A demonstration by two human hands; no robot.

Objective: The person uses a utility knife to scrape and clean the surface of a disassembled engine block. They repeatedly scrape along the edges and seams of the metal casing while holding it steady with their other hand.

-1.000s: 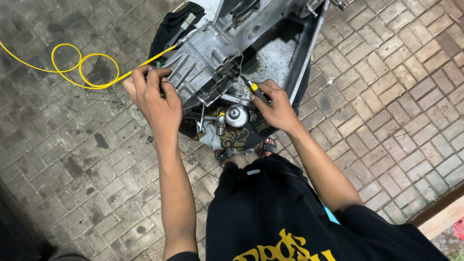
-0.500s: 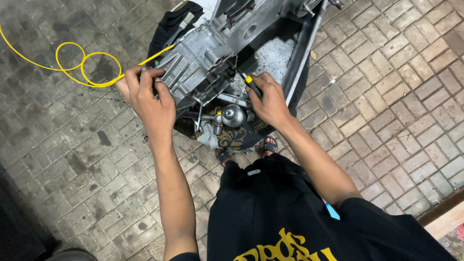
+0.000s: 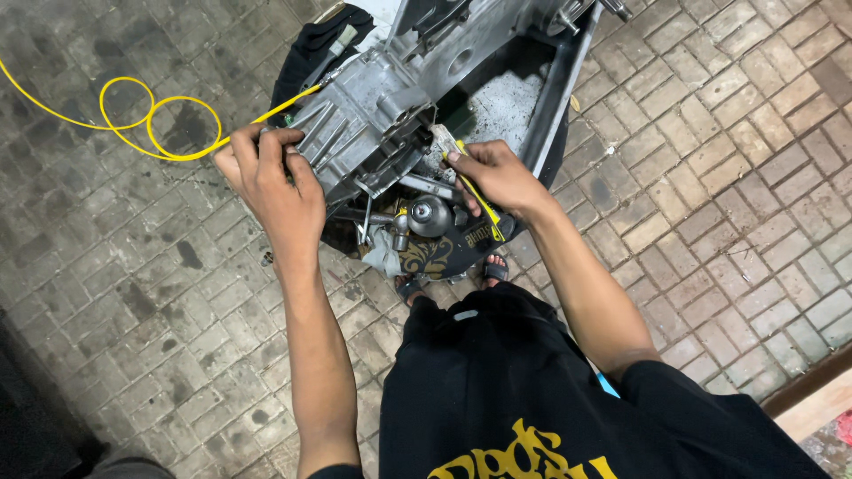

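Hands apart: left hand [image 3: 271, 177] gripping engine casing [image 3: 364, 133], right hand [image 3: 497, 177] clutching yellow-handled tool [image 3: 479, 200] beside it.

1. We lose the top of the engine casing [image 3: 373, 133] past the upper picture edge.
2. The yellow hose [image 3: 151, 120] runs off the left edge, and its near end slips out of sight behind our left hand [image 3: 271, 182].
3. Our right hand [image 3: 497, 177] covers most of the yellow-handled tool [image 3: 479, 200], so we cannot tell what kind of tip it has.
4. The small parts around the round metal knob [image 3: 429, 215] are too cluttered to make out.
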